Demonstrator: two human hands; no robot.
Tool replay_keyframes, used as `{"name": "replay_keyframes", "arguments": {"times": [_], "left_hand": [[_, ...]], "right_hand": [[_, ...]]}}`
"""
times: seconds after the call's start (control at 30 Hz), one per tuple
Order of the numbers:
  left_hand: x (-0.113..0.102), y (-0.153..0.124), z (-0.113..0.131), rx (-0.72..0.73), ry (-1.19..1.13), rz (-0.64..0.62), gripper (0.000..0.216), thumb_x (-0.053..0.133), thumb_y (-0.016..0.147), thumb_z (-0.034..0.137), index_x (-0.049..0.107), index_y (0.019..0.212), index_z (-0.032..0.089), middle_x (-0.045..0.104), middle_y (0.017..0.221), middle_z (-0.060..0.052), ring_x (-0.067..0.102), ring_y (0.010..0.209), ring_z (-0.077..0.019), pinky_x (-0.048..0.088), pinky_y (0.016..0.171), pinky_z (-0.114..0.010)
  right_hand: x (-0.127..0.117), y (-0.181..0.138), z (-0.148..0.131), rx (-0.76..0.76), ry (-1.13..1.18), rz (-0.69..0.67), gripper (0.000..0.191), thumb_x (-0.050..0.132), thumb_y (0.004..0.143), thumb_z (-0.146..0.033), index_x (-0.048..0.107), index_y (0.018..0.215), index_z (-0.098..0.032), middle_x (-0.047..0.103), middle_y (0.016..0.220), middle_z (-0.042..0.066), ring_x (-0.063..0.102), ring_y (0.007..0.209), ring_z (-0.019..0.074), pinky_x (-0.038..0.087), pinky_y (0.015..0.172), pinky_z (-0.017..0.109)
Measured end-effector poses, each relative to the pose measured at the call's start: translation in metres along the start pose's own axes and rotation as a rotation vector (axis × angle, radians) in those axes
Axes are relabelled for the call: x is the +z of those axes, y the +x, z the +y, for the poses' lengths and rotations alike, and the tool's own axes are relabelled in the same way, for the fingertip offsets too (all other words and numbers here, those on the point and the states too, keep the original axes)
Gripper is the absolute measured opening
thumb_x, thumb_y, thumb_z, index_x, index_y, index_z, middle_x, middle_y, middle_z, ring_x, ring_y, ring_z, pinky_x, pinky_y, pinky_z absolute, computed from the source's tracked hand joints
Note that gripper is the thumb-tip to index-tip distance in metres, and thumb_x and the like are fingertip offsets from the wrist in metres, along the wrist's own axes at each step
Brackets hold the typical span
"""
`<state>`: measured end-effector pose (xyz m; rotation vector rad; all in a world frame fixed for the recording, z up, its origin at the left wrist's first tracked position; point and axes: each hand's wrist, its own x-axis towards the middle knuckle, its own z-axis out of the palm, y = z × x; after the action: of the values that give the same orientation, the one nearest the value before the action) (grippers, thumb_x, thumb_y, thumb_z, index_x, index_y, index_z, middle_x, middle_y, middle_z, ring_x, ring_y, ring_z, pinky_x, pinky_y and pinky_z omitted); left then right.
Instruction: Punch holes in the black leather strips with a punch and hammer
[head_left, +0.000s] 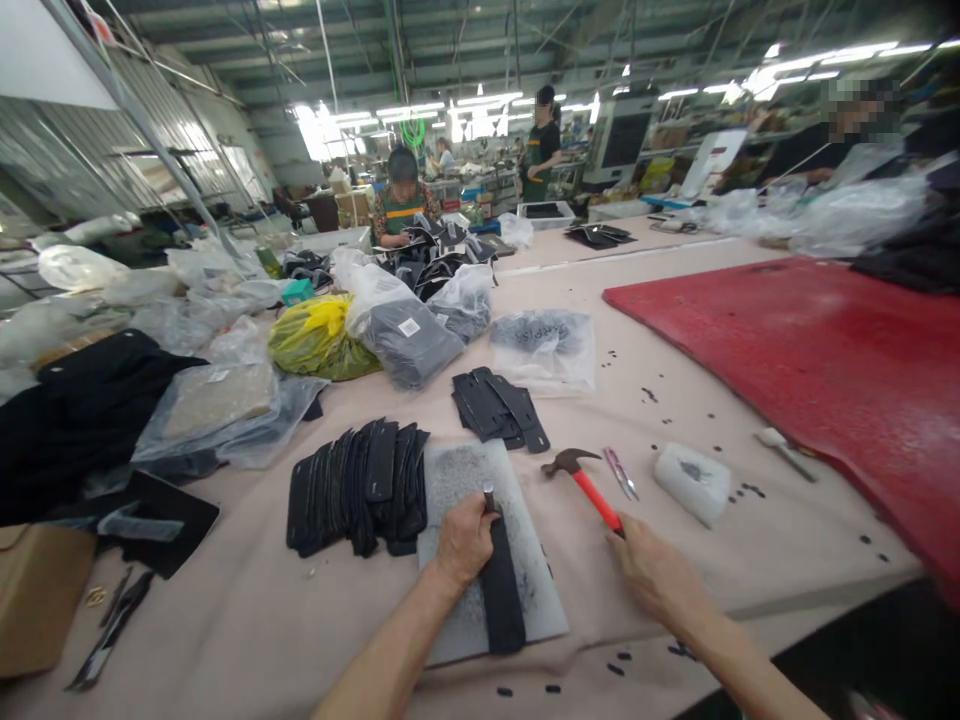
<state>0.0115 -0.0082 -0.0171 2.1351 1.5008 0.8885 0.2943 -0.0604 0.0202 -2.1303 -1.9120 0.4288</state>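
left hand (465, 540) hides most of the metal punch (489, 497) | right hand (652, 572) covers the end of the hammer (589, 484) | cardboard box (37, 595) cut by left edge | red mat (810, 350) cut by right edge | bag label (409, 327) too small to read

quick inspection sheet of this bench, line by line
surface: beige table, scattered with small black offcuts
job's things: black strap lying on grey pad; punch upright on it; hammer
clutter: strap stack, plastic bags, white block, red mat, cardboard box
grippers: left hand grips punch; right hand grips hammer handle
cables: nothing seen
surroundings: factory hall, strip lights; seated person and others working further back
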Motion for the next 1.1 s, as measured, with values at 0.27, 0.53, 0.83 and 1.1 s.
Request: {"name": "replay_keyframes", "arguments": {"times": [0.27, 0.53, 0.83, 1.1], "left_hand": [[0.001, -0.001, 0.0, 0.008, 0.004, -0.012, 0.017, 0.048, 0.088, 0.017, 0.064, 0.093, 0.021, 0.072, 0.089, -0.006, 0.067, 0.085, -0.0215, 0.054, 0.079, -0.033], [-0.007, 0.023, -0.001, -0.421, -0.177, 0.26, 0.02, 0.049, 0.088, 0.031, 0.062, 0.083, 0.018, 0.07, 0.073, -0.005, 0.066, 0.066, -0.0197, 0.051, 0.062, -0.029], [-0.026, -0.021, 0.004, -0.311, -0.145, 0.166, 0.022, 0.051, 0.087, 0.031, 0.068, 0.085, 0.018, 0.074, 0.081, -0.007, 0.069, 0.077, -0.0225, 0.053, 0.072, -0.032], [-0.033, -0.028, 0.012, -0.264, -0.153, 0.315, 0.021, 0.052, 0.087, 0.029, 0.07, 0.09, 0.017, 0.075, 0.088, -0.008, 0.07, 0.086, -0.0233, 0.055, 0.08, -0.034]], "right_hand": [[0.043, -0.046, -0.092, -0.643, 0.142, -0.106, 0.078, 0.066, 0.078, -0.041, 0.035, 0.146, -0.019, 0.039, 0.15, 0.013, 0.03, 0.139, 0.0356, 0.021, 0.113, 0.059], [0.058, -0.057, -0.095, -0.656, 0.202, -0.273, 0.093, 0.071, 0.07, -0.034, 0.026, 0.151, -0.018, 0.023, 0.158, 0.009, 0.011, 0.146, 0.0346, 0.004, 0.118, 0.059], [0.055, -0.038, -0.093, -0.692, 0.175, -0.294, 0.09, 0.071, 0.072, -0.047, 0.032, 0.149, -0.018, 0.026, 0.157, 0.011, 0.015, 0.145, 0.0334, 0.002, 0.118, 0.056], [0.063, 0.054, -0.114, -0.696, 0.088, -0.112, 0.054, 0.054, 0.09, -0.033, 0.045, 0.14, -0.015, 0.04, 0.15, 0.013, 0.028, 0.141, 0.0305, 0.015, 0.115, 0.058]]}}
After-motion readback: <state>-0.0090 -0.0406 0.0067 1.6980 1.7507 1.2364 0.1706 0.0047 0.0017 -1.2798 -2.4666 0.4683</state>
